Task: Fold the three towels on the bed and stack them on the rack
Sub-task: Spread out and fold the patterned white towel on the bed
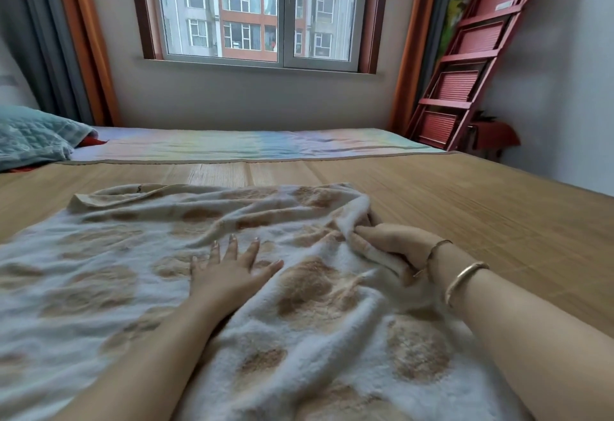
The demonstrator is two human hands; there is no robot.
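Observation:
A large white towel with tan round patches lies spread and wrinkled across the near part of the bed. My left hand rests flat on the towel's middle, fingers apart and pressing down. My right hand is closed on a bunched fold at the towel's right edge, lifting it slightly off the mat. Two bracelets sit on my right wrist. A red slatted rack leans against the wall at the far right. Only this one towel is in view.
The bed carries a tan bamboo mat with a pastel striped sheet beyond it. A teal quilted pillow lies at the far left. A window and orange curtains stand behind the bed.

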